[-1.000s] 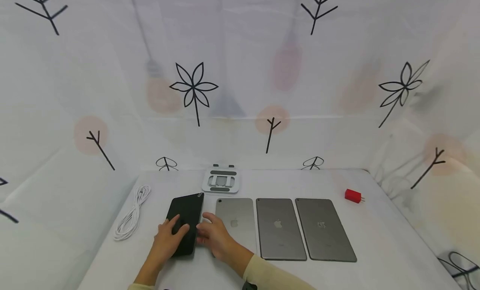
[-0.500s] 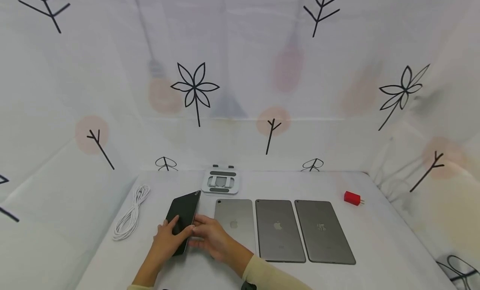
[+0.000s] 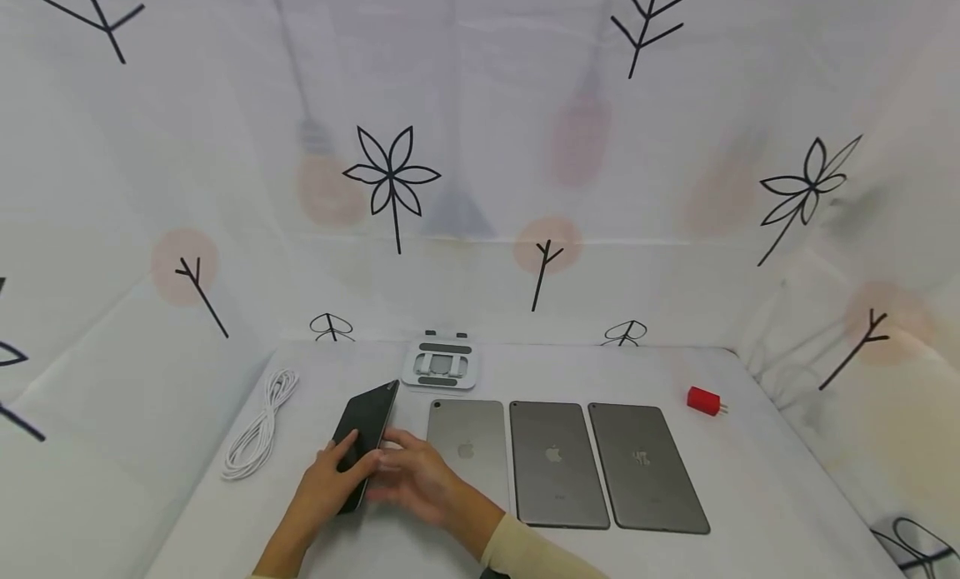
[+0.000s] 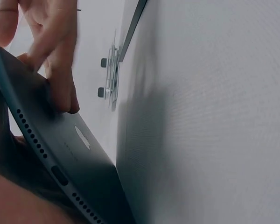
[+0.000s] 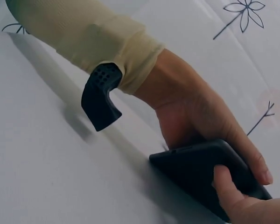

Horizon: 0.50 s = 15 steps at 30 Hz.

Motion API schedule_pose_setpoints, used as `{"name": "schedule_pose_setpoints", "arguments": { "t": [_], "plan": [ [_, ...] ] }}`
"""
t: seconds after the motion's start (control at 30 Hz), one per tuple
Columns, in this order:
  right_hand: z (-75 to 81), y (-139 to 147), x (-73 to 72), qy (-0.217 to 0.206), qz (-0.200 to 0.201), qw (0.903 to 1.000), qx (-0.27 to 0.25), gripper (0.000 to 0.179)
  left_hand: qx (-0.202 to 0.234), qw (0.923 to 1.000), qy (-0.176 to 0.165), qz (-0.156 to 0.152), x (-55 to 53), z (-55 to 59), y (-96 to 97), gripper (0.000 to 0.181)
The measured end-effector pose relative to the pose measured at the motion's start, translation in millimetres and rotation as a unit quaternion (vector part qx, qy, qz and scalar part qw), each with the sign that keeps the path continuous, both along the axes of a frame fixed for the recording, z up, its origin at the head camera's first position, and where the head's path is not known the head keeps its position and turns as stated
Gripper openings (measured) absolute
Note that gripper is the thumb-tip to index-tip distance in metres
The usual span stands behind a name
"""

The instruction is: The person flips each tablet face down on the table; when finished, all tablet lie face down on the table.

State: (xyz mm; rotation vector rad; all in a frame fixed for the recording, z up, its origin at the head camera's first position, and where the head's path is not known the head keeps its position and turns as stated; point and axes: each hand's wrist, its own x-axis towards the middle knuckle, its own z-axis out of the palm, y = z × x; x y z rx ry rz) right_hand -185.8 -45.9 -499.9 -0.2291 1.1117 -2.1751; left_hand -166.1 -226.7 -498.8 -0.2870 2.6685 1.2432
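Note:
A dark tablet (image 3: 369, 414) is tilted up on its left long edge at the table's left-centre, its black screen facing left and up. My left hand (image 3: 318, 489) grips it from the near left, with the thumb and a finger over the screen. At the raised right edge, my right hand (image 3: 426, 484) holds the tablet, some fingers behind it. In the left wrist view, the right hand's fingers (image 4: 60, 88) touch the grey back near the apple logo. The right wrist view has the left thumb (image 5: 223, 182) on the screen.
Three tablets lie face down in a row: a silver one (image 3: 467, 433), a grey one (image 3: 557, 454) and a darker grey one (image 3: 651, 483). A folded stand (image 3: 439, 364) is at the back. A coiled white cable (image 3: 258, 433) lies left, a red charger (image 3: 703, 400) right.
The tablet's right edge has risen and tipped leftward. My right hand has moved left to that edge, with fingers now behind it, while the left hand stays on the tablet.

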Motion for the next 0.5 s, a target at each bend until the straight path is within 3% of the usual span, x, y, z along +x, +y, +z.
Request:
{"name": "schedule_pose_setpoints", "arguments": {
  "t": [0.3, 0.5],
  "plan": [
    [3.9, 3.1, 5.3, 0.017, 0.046, 0.9975, -0.052, 0.066, 0.027, 0.9995, 0.016, 0.0, 7.7, 10.3, 3.2, 0.089],
    [8.6, 2.9, 7.6, 0.062, 0.068, 0.9952, -0.035, 0.072, 0.07, 0.9969, 0.034, -0.009, 9.2, 21.0, 4.1, 0.086]
  ]
}}
